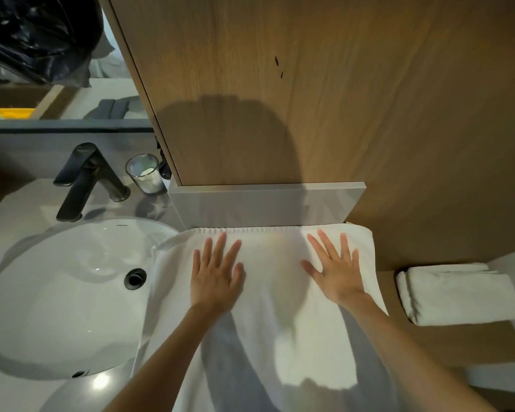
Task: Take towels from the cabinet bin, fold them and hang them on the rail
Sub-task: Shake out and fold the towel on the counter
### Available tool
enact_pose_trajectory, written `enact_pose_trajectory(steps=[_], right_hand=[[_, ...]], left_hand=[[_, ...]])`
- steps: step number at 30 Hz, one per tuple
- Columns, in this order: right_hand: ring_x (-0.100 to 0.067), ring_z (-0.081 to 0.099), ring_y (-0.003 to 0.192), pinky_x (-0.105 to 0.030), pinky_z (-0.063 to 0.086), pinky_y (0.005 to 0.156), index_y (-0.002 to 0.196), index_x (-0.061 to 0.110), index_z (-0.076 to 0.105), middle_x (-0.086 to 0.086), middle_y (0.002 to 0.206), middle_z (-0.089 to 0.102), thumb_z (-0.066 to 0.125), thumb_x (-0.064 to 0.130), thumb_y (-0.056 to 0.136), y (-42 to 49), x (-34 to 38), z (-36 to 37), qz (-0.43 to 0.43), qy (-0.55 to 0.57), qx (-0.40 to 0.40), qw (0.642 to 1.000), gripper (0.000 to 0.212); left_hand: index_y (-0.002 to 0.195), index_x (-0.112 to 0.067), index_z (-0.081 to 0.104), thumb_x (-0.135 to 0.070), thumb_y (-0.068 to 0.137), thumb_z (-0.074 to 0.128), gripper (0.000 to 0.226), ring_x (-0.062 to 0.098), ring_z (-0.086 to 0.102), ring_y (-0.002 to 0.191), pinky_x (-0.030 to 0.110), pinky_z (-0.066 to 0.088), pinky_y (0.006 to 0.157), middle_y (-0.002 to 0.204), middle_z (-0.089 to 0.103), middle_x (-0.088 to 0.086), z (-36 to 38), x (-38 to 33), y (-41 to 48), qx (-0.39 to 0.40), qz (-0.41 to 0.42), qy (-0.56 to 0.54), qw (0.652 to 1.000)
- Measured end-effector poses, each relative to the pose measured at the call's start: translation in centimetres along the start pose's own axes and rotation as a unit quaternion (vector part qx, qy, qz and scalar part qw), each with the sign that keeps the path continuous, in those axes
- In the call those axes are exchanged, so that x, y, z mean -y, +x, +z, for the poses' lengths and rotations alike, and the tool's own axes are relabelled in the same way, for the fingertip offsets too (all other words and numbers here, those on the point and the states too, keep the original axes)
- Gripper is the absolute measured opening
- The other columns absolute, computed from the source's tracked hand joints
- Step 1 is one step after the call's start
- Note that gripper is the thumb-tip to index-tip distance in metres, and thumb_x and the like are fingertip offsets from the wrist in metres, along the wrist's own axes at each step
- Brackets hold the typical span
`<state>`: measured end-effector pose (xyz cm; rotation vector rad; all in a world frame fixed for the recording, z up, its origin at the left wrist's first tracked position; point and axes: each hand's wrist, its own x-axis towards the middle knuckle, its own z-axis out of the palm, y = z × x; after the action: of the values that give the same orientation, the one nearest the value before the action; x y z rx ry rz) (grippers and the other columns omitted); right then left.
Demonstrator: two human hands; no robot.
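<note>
A large white towel (274, 295) lies spread flat on the counter, its far hem against the grey backsplash and its left part overlapping the sink rim. My left hand (216, 275) presses flat on the towel's left half, fingers straight and spread. My right hand (336, 273) presses flat on its right half, fingers spread the same way. A second white towel (458, 294), folded into a thick bundle, hangs to the right by the wooden wall; whatever holds it up is hidden.
A white oval sink (63, 298) with a black drain lies at left, a black faucet (84, 179) behind it. A glass tumbler (144, 173) stands by the wooden cabinet (309, 84). A mirror at upper left reflects a black bag.
</note>
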<state>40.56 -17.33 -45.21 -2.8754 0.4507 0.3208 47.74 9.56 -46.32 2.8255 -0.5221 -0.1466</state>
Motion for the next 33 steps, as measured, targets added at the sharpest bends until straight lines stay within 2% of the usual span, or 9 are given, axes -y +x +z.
enact_pose_trajectory(steps=[4,6,8,13,17,20,24,28,33], right_hand=[[-0.034,-0.003,0.149,-0.063,-0.001,0.115,0.153,0.037,0.003,0.002,0.163,0.005,0.014,0.059,0.098,-1.8,3.8,0.6,0.045,0.056,-0.013,0.997,0.06],[-0.031,0.019,0.145,-0.061,0.009,0.111,0.152,0.033,0.023,-0.003,0.157,0.03,0.022,0.053,0.098,-4.7,7.3,2.3,-0.002,0.093,-0.084,0.992,0.058],[-0.031,0.024,0.143,-0.059,0.013,0.111,0.145,0.039,0.037,-0.003,0.153,0.038,0.035,0.049,0.096,-7.6,9.9,4.1,-0.067,0.097,-0.083,0.989,0.051],[-0.024,0.019,0.148,-0.049,0.013,0.118,0.15,0.039,0.029,0.005,0.16,0.018,0.03,0.054,0.098,-9.6,5.7,5.0,-0.122,0.032,-0.093,0.988,0.053],[-0.026,0.005,0.15,-0.052,0.009,0.12,0.152,0.045,0.015,0.004,0.163,0.01,0.015,0.062,0.097,-10.4,0.1,3.9,-0.027,-0.015,-0.096,0.995,0.057],[-0.023,-0.007,0.15,-0.05,0.002,0.121,0.151,0.048,0.005,0.006,0.163,0.0,0.004,0.063,0.097,-10.6,-1.1,3.8,-0.02,-0.017,-0.075,0.997,0.056],[-0.02,-0.006,0.15,-0.049,0.002,0.121,0.15,0.049,0.011,0.008,0.163,0.005,0.007,0.06,0.097,-10.7,-0.8,3.8,-0.009,0.014,-0.086,0.996,0.054],[-0.02,-0.001,0.151,-0.051,0.003,0.121,0.15,0.047,0.018,0.008,0.163,0.008,0.001,0.063,0.095,-10.8,-0.6,3.6,-0.018,0.05,-0.1,0.994,0.06],[-0.022,0.005,0.15,-0.05,-0.001,0.121,0.148,0.045,0.026,0.004,0.162,0.013,0.018,0.051,0.1,-10.9,-0.7,3.6,-0.033,0.068,-0.111,0.991,0.049]], left_hand=[[0.152,-0.041,0.015,-0.051,0.094,0.014,0.059,0.018,-0.01,0.149,0.045,-0.004,0.121,0.162,-0.002,-0.008,0.1,0.0,0.1,-0.003,0.0,-0.005,1.0],[0.152,-0.042,0.015,-0.051,0.093,0.014,0.059,0.018,-0.008,0.149,0.045,-0.003,0.121,0.162,-0.001,-0.009,0.0,0.0,0.1,-0.005,-0.003,-0.006,1.0],[0.151,-0.042,0.014,-0.051,0.093,0.013,0.059,0.017,-0.009,0.149,0.044,-0.004,0.121,0.162,-0.002,-0.009,0.0,0.0,0.1,-0.006,0.001,-0.003,1.0],[0.152,-0.041,0.013,-0.051,0.095,0.012,0.058,0.018,-0.009,0.149,0.046,-0.004,0.121,0.162,-0.003,-0.009,0.2,0.4,0.2,-0.007,0.014,-0.005,1.0],[0.153,-0.039,0.011,-0.047,0.096,0.009,0.057,0.018,-0.009,0.149,0.047,-0.006,0.12,0.163,-0.004,-0.007,0.2,0.3,0.1,0.004,0.019,0.013,1.0],[0.153,-0.031,0.02,-0.04,0.097,0.009,0.058,0.022,0.007,0.149,0.049,-0.008,0.119,0.162,0.01,0.0,0.1,-0.8,-1.3,-0.03,-0.012,0.032,0.999],[0.15,-0.023,0.031,-0.029,0.095,0.026,0.056,0.026,0.028,0.144,0.05,0.009,0.115,0.157,0.029,0.003,1.6,-5.6,-7.6,-0.059,0.05,0.005,0.997],[0.15,-0.028,0.031,-0.036,0.098,0.028,0.053,0.024,0.021,0.146,0.049,0.011,0.116,0.158,0.024,-0.001,3.8,-9.5,-14.0,-0.03,0.039,-0.028,0.998],[0.152,-0.041,0.017,-0.044,0.101,0.02,0.051,0.015,0.003,0.149,0.042,0.003,0.12,0.162,0.008,-0.008,3.2,-5.8,-17.2,-0.012,0.025,0.008,1.0]])
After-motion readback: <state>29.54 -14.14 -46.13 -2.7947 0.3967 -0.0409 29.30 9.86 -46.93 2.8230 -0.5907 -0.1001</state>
